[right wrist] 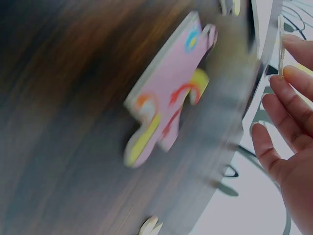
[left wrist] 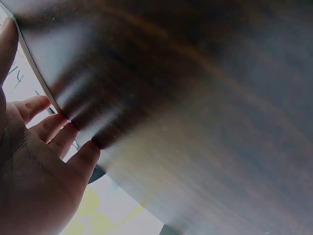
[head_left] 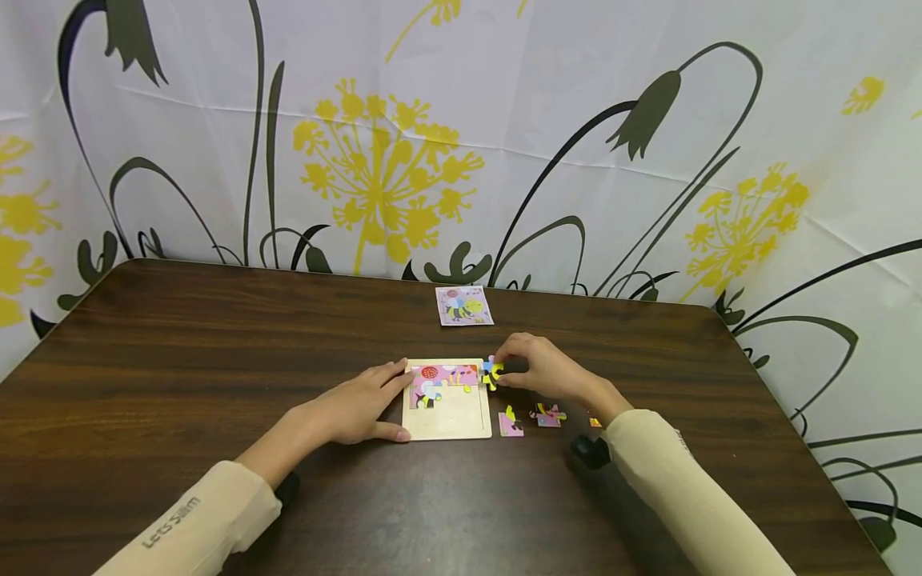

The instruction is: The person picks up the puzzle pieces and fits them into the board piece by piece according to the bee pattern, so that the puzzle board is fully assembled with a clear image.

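A square wooden puzzle tray (head_left: pixel 454 420) lies on the table, with pink picture pieces (head_left: pixel 448 374) fitted along its top and upper left. My left hand (head_left: pixel 363 406) rests at the tray's left edge, thumb near the lower corner and fingers extended over the upper side. In the left wrist view the same hand (left wrist: pixel 44 169) shows its fingertips at the table. At the tray's upper right edge, my right hand (head_left: pixel 546 370) pinches a blue, yellow and black jigsaw piece (head_left: pixel 491 371) between thumb and fingers. That piece (right wrist: pixel 281 49) appears edge-on in the right wrist view.
Loose jigsaw pieces lie right of the tray: a pink corner one (head_left: pixel 511 424), a pink and black one (head_left: pixel 549 415), and one partly hidden by the right wrist (head_left: pixel 594 422). A bee picture card (head_left: pixel 464 306) lies beyond the tray. A patterned cloth (head_left: pixel 547 120) hangs behind the table.
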Demonstrator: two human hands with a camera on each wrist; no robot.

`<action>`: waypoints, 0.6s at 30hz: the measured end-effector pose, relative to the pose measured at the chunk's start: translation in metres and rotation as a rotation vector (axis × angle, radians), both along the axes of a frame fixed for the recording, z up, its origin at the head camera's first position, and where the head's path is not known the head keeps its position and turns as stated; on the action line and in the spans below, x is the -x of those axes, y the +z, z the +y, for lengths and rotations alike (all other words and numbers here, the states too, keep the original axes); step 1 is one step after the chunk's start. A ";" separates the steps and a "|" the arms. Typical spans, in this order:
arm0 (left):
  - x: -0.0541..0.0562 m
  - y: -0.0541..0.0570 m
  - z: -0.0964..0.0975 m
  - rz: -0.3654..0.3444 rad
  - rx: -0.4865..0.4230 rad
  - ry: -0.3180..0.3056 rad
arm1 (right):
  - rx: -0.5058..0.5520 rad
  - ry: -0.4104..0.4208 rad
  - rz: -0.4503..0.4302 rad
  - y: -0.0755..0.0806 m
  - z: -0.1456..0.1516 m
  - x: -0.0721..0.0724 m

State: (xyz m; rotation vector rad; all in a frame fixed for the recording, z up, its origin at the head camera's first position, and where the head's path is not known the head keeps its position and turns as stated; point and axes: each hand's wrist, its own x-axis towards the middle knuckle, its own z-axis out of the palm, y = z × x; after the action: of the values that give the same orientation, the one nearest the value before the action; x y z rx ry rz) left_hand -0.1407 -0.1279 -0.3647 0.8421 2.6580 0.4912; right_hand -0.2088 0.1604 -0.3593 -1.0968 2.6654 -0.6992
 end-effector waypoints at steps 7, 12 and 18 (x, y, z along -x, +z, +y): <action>0.000 0.001 0.000 0.007 -0.009 -0.009 | 0.002 0.055 0.001 0.004 -0.021 -0.005; 0.000 0.001 0.000 0.013 -0.010 -0.012 | -0.017 0.083 0.004 0.001 -0.033 -0.007; 0.000 0.000 0.000 0.013 0.002 0.000 | -0.003 0.086 -0.042 -0.003 -0.042 -0.011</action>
State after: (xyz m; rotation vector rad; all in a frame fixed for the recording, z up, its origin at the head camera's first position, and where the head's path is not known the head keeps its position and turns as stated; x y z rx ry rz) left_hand -0.1407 -0.1282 -0.3650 0.8482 2.6698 0.4842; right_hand -0.1982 0.1180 -0.3625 -1.1748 2.5668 -0.6948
